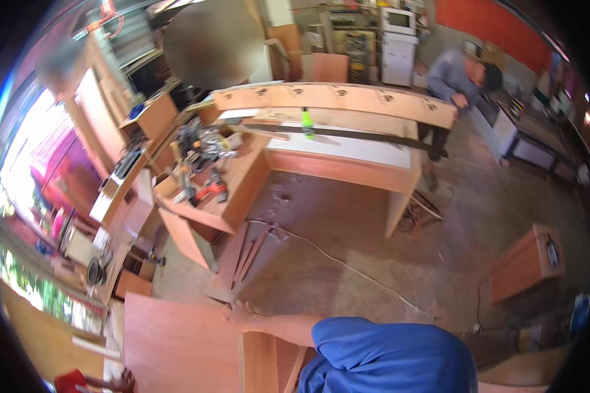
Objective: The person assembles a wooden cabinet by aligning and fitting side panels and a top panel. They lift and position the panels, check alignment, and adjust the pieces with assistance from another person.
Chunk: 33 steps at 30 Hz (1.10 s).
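My right arm, in a blue sleeve, reaches leftward from the lower right. My right hand (pixel 242 316) is at the far right corner of a flat reddish wooden panel (pixel 174 340), its fingers closed. A thin dark pointed object (pixel 219 301) sticks out from the fingers to the left; its exact kind is too small to make out. Against the panel's right side stands a lighter wooden board (pixel 259 363). My left hand is not in view. At the lower left, another person's hand (pixel 121 382), with a red sleeve, is by the panel's near left edge.
Ahead stands a long wooden desk (pixel 334 167) with a green-topped bottle (pixel 307 123). An orange power tool (pixel 210 190) and several tools crowd its left wing. A pale cable (pixel 347 267) crosses the floor. A person (pixel 455 82) bends at the desk's right end. A wooden box (pixel 524 265) stands right.
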Tool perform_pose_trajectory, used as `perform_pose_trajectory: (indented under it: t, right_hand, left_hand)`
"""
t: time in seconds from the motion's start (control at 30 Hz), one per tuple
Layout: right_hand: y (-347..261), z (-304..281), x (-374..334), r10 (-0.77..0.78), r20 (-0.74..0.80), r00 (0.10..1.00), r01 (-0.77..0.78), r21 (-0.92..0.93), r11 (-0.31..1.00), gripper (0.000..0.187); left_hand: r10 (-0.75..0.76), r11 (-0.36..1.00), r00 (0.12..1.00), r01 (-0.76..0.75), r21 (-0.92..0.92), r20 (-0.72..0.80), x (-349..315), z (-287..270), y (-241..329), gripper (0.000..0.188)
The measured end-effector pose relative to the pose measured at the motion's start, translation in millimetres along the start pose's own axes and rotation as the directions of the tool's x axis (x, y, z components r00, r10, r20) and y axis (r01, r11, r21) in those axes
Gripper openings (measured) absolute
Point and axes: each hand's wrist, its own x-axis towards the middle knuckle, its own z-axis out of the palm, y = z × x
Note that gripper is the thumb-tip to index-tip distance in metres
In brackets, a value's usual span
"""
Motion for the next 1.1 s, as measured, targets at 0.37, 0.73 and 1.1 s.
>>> perform_pose_trajectory:
  t: [0.37, 0.73, 1.1]
  right_hand:
    - [41, 20, 2, -0.056, -0.030, 0.998, 0.051, 0.906, 0.419, 0.007]
    - [55, -25, -11, -0.154, 0.064, 0.986, 0.082, 0.621, 0.780, 0.065]
    - [92, -17, 0, -0.282, 0.224, 0.933, -0.028, 0.826, 0.563, 0.067]
  left_hand:
    - [-0.148, 0.888, 0.962, 0.027, 0.459, 0.230, -21, 11, -44, 0.079]
    - [-0.348, 0.918, 0.913, 0.378, -0.119, 0.213, -40, -27, -3, 0.093]
    - [-0.321, 0.924, 0.889, 0.370, -0.100, 0.326, -48, -34, -4, 0.096]
